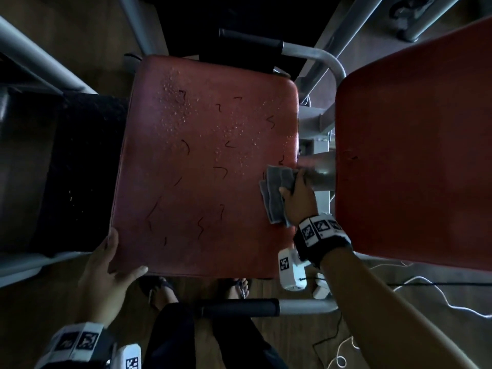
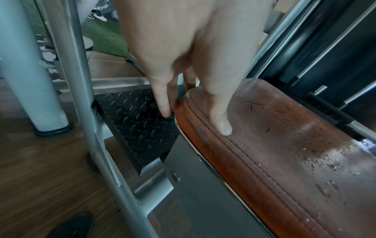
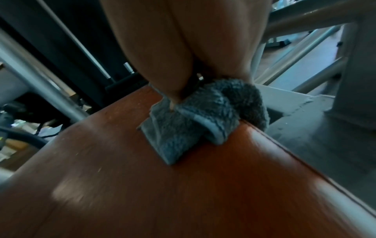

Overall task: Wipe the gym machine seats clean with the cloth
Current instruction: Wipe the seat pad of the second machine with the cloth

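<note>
Head: red seat [image 1: 202, 166] fills centre, dotted with droplets and dark squiggle marks. Right hand [image 1: 299, 198] at 3 o'clock grips a folded grey cloth [image 1: 275, 195] pressed on the seat's right edge. Left hand [image 1: 106, 265] at 7 o'clock, fingers straight, holds the near-left corner. A second red pad [image 1: 415, 155] lies at far right.

Left wrist: thumb [image 2: 220, 122] flat on top, fingers [image 2: 162, 99] down the side; checker-plate step [image 2: 140, 125] below.

Right wrist: cloth bunched under the fingers at the seat edge; view blurred.
</note>
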